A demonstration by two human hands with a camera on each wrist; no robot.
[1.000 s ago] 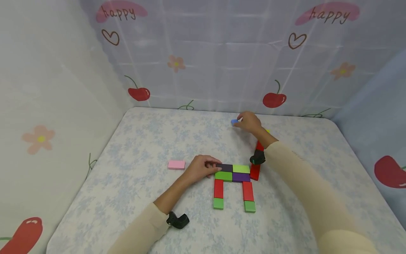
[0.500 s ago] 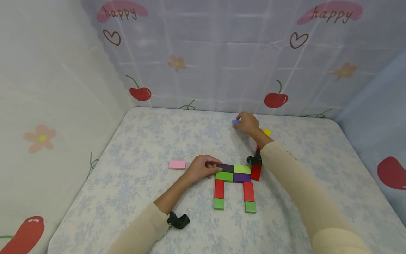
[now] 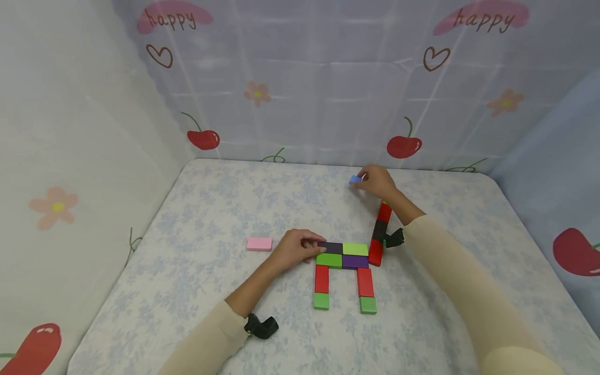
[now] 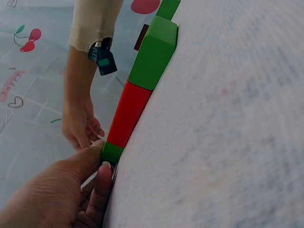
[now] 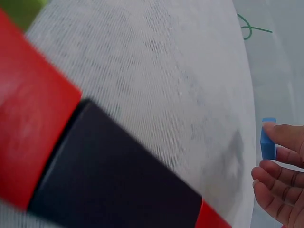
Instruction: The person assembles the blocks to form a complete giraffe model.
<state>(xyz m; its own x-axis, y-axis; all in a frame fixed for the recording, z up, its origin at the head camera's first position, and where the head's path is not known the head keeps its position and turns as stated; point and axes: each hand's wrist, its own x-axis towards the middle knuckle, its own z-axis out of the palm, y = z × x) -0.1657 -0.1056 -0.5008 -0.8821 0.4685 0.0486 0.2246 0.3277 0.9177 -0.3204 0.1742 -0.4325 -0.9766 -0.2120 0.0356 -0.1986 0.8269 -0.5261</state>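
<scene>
In the head view, my right hand [image 3: 377, 180] pinches a small blue block [image 3: 354, 179] between thumb and fingers near the table's back edge. The right wrist view shows the blue block [image 5: 268, 139] held upright, off the table. My left hand [image 3: 295, 246] has thumb and index finger at the left end of a black block [image 3: 332, 248]. Beside it lie a lime block [image 3: 355, 249], a green block [image 3: 329, 260] and a purple block [image 3: 355, 261]. Two red blocks with green ends extend toward me. In the left wrist view, my thumb partly hides a green block [image 4: 112, 152].
A slanted row of red and black blocks [image 3: 380, 229] leads from the right end toward the back, with a bit of yellow at its tip. A pink block [image 3: 259, 244] lies left of my left hand. A printed curtain [image 3: 319, 94] stands behind the table [image 3: 225, 198].
My right hand has shifted slightly to the right with the blue block, and its forearm uncovers more of the slanted row. My left hand stays in place.
</scene>
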